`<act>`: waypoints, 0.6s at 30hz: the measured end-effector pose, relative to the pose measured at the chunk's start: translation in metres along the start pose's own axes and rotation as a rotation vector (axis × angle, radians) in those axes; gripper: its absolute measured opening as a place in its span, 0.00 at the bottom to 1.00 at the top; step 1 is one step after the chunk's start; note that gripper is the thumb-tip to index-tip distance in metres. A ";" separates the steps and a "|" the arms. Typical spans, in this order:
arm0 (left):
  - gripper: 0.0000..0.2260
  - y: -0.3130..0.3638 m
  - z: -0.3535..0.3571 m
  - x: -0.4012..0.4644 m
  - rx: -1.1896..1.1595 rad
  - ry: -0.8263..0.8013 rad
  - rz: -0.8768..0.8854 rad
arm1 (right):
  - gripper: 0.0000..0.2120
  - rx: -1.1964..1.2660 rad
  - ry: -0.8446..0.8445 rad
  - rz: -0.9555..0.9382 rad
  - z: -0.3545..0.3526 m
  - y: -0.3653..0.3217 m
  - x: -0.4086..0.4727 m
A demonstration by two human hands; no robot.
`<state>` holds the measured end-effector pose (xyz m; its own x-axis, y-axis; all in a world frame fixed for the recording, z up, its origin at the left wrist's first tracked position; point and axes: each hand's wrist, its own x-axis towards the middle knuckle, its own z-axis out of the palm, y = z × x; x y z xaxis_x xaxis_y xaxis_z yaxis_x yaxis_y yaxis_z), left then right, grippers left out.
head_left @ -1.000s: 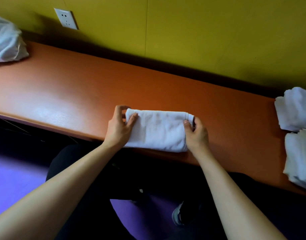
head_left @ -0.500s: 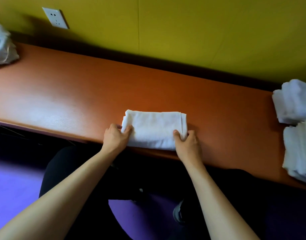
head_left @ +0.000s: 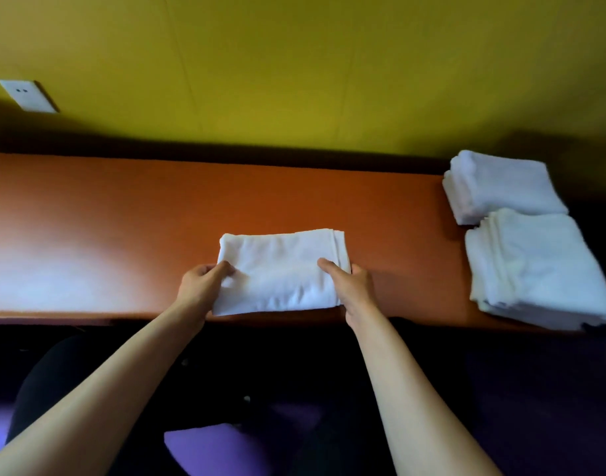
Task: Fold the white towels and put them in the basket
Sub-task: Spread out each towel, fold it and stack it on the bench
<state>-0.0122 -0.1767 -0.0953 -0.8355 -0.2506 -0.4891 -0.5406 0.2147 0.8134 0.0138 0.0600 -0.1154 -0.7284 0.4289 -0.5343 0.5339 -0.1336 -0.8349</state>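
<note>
A folded white towel (head_left: 281,269) lies on the orange table (head_left: 123,214) near its front edge. My left hand (head_left: 200,286) grips the towel's left end, thumb on top and fingers tucked under the edge. At the right end my right hand (head_left: 351,286) holds it the same way, thumb on the cloth and fingers beneath. No basket is in view.
Two stacks of folded white towels sit at the table's right end, one at the back (head_left: 500,185) and one nearer the front (head_left: 538,266). A yellow wall with a white socket (head_left: 26,96) runs behind the table. Dark floor and my legs lie below.
Both hands slid from the towel's far corners toward its near half and took hold of its ends. The view swung right, so the white bundle at far left left the frame.
</note>
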 end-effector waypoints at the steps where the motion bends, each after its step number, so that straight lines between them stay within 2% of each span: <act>1: 0.11 0.009 0.012 -0.007 -0.015 -0.024 0.019 | 0.14 0.024 0.016 -0.018 -0.016 -0.006 0.001; 3: 0.16 0.027 0.039 -0.022 -0.044 -0.070 0.046 | 0.12 0.052 0.030 -0.032 -0.051 -0.017 0.001; 7: 0.10 0.058 0.101 -0.049 -0.120 -0.187 0.054 | 0.09 0.082 0.069 -0.112 -0.129 -0.034 0.002; 9: 0.05 0.071 0.130 -0.062 -0.146 -0.259 0.049 | 0.11 0.086 0.129 -0.134 -0.165 -0.040 0.000; 11: 0.06 0.080 0.158 -0.072 -0.161 -0.359 0.036 | 0.14 0.103 0.189 -0.157 -0.198 -0.045 -0.001; 14: 0.09 0.094 0.195 -0.089 -0.145 -0.513 0.082 | 0.11 0.156 0.266 -0.193 -0.245 -0.050 0.001; 18: 0.09 0.108 0.238 -0.109 -0.139 -0.613 0.070 | 0.14 0.434 0.407 -0.156 -0.297 -0.052 0.018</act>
<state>-0.0035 0.0982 -0.0290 -0.7955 0.3547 -0.4913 -0.4990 0.0766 0.8632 0.1009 0.3402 -0.0424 -0.5153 0.7681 -0.3801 0.1482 -0.3570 -0.9223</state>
